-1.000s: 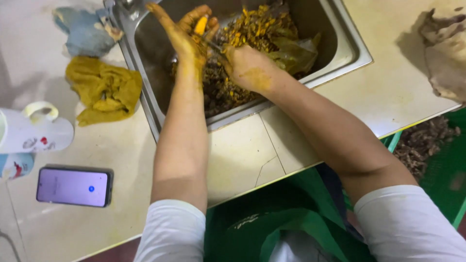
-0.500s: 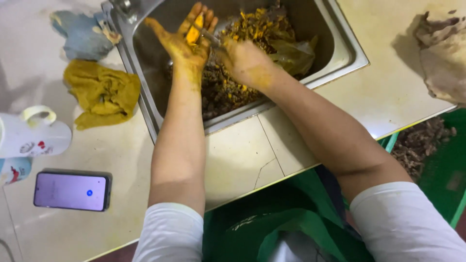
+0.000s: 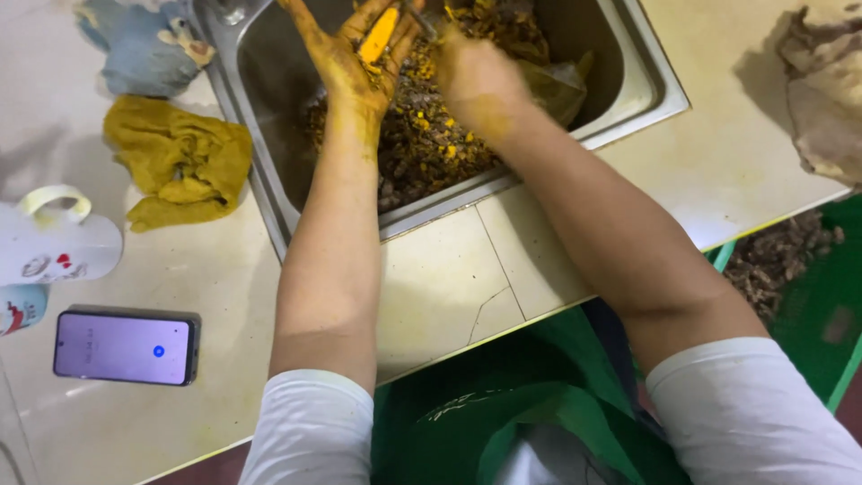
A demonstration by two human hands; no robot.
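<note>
Big pale tiled worktop (image 3: pixel 440 287) fills most of the view, smooth and glossy with a thin crack running through one tile near the middle. Set into it at the far side is a steel sink (image 3: pixel 260 180), brushed metal, squared corners, pretty much full of brown and yellow peelings (image 3: pixel 422 144) that look rough and crumbly. Far right on the worktop there's a crumpled brownish sack (image 3: pixel 822 90), coarse and dusty looking. Near edge, a green bag (image 3: pixel 503 404) hangs below the worktop, shiny plastic weave.

Left of the sink: a mustard-yellow cloth (image 3: pixel 180 166), bunched and stained, and farther off a blue rag (image 3: pixel 148 49) with little printed figures. Near left is a phone (image 3: pixel 126 348), flat black slab with the screen lit lilac. Beside it at the left edge lies a white mug (image 3: pixel 54 242) with a pale yellow handle and small red pictures on its side.

Left hand (image 3: pixel 355 63) is palm up over the sink, stained deep yellow, fingers loosely curled around an orange peeled root (image 3: pixel 379 34) lying across the palm. Right hand (image 3: pixel 476 76) is blurred just right of it; its fingers seem closed on a thin metal tool (image 3: pixel 420 20) touching the root, though I can't tell for sure.
</note>
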